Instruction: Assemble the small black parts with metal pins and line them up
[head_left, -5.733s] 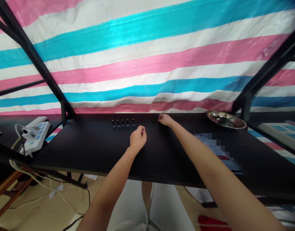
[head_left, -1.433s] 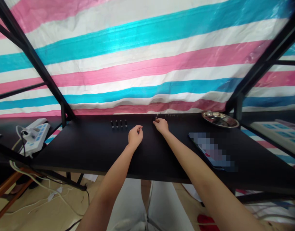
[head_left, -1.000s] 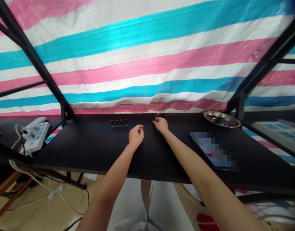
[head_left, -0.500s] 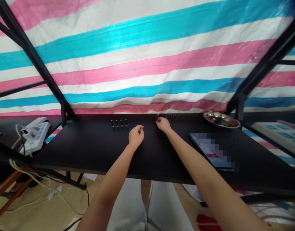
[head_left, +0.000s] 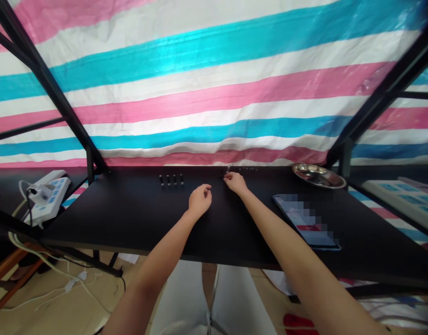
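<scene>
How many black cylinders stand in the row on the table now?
4 black cylinders: leftmost, second, third, rightmost, upright in a row near the back edge of the table, left of the left hand. The curled left hand may hide another.

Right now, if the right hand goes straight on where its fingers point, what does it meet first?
Probably the small upright piece ahead of the right hand, near the far edge of the table; whether they already touch is unclear. Behind it hangs the striped sheet.
</scene>
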Action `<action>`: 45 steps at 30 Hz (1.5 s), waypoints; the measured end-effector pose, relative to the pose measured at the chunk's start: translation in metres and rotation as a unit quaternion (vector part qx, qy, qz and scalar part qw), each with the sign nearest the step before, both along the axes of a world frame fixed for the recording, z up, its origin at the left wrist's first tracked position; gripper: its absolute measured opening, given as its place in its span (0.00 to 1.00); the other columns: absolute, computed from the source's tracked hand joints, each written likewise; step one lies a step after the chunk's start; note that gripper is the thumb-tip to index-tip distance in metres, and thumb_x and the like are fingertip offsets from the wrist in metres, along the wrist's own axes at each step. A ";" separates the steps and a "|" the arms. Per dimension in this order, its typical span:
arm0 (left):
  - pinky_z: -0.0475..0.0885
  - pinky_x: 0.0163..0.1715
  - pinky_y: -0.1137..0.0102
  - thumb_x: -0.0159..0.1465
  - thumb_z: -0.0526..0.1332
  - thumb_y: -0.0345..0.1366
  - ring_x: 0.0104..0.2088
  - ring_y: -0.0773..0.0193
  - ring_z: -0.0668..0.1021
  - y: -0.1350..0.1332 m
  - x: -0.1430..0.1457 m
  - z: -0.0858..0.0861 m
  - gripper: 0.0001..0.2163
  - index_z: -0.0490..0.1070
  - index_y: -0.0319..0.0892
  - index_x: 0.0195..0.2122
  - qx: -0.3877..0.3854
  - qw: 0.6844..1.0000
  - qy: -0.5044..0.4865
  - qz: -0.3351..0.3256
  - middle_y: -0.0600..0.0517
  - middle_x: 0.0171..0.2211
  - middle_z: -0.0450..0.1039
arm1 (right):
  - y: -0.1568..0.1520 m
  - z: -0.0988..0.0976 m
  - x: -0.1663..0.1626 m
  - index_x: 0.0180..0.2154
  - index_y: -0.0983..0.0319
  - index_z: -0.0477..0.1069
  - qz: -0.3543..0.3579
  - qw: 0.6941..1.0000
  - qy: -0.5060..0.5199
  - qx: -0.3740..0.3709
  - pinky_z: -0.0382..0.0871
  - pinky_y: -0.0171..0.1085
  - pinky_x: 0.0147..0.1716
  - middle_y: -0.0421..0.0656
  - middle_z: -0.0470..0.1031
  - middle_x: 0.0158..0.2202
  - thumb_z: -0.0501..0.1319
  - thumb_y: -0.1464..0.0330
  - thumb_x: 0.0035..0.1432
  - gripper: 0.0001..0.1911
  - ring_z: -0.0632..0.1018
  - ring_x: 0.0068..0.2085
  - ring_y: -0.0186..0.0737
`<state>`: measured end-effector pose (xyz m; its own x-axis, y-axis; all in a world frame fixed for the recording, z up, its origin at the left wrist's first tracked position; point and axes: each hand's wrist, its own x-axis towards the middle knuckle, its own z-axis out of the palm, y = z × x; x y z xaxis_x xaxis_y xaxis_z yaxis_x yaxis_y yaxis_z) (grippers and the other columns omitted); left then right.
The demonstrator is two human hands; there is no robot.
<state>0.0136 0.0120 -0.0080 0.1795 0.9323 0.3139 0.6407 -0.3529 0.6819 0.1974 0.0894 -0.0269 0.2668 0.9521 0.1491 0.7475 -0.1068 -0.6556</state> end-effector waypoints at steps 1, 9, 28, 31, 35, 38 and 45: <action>0.67 0.37 0.73 0.58 0.53 0.31 0.33 0.67 0.73 0.002 0.003 0.000 0.13 0.69 0.42 0.43 0.000 1.000 0.012 -0.013 0.52 0.31 0.73 | -0.001 0.000 0.000 0.34 0.62 0.74 0.002 1.000 0.011 0.007 0.65 0.35 0.37 0.46 0.76 0.34 0.58 0.70 0.49 0.09 0.76 0.36 0.40; 0.66 0.45 0.66 0.60 0.53 0.33 0.42 0.60 0.70 0.028 0.035 0.004 0.16 0.64 0.39 0.50 0.039 0.986 0.154 -0.055 0.46 0.43 0.68 | -0.016 -0.007 0.006 0.32 0.64 0.72 -0.010 0.984 0.102 0.143 0.65 0.36 0.35 0.44 0.74 0.27 0.56 0.65 0.49 0.11 0.74 0.30 0.38; 0.69 0.38 0.68 0.60 0.55 0.34 0.38 0.60 0.74 0.069 0.062 0.007 0.08 0.70 0.38 0.38 -0.014 0.981 0.190 -0.025 0.46 0.36 0.73 | -0.021 -0.007 0.010 0.34 0.65 0.71 -0.067 0.979 0.122 0.146 0.64 0.36 0.37 0.48 0.75 0.30 0.54 0.66 0.51 0.12 0.74 0.33 0.40; 0.68 0.37 0.70 0.58 0.57 0.35 0.35 0.64 0.75 0.073 0.061 -0.001 0.08 0.71 0.41 0.37 -0.051 0.996 0.074 0.013 0.50 0.33 0.74 | -0.020 -0.008 0.009 0.34 0.64 0.71 -0.043 0.989 0.081 0.118 0.65 0.36 0.38 0.47 0.75 0.33 0.54 0.66 0.52 0.11 0.74 0.35 0.40; 0.68 0.38 0.70 0.56 0.60 0.36 0.37 0.63 0.74 0.077 0.068 -0.006 0.07 0.74 0.42 0.34 -0.029 0.998 0.033 0.047 0.50 0.34 0.73 | -0.017 -0.009 0.008 0.33 0.64 0.72 -0.013 0.994 0.034 0.105 0.65 0.36 0.38 0.46 0.75 0.33 0.55 0.66 0.52 0.11 0.74 0.35 0.39; 0.67 0.39 0.68 0.56 0.60 0.37 0.39 0.61 0.73 0.077 0.073 -0.007 0.07 0.75 0.43 0.34 -0.017 0.995 0.062 0.073 0.48 0.35 0.72 | -0.015 -0.010 0.008 0.32 0.63 0.72 -0.001 0.996 0.004 0.092 0.64 0.36 0.38 0.45 0.75 0.32 0.55 0.65 0.52 0.10 0.73 0.36 0.39; 0.65 0.42 0.65 0.56 0.59 0.38 0.42 0.58 0.71 0.079 0.076 -0.008 0.09 0.75 0.43 0.35 -0.017 0.990 0.110 0.089 0.47 0.38 0.72 | -0.010 -0.010 0.008 0.33 0.62 0.72 0.004 0.997 -0.029 0.074 0.63 0.36 0.36 0.43 0.74 0.31 0.56 0.65 0.52 0.10 0.73 0.35 0.39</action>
<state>0.0896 0.0907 -0.0158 0.0712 0.9647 0.2537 0.8246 -0.2000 0.5291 0.2059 0.0792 -0.0370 0.2454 0.9205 0.3042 0.7857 -0.0050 -0.6186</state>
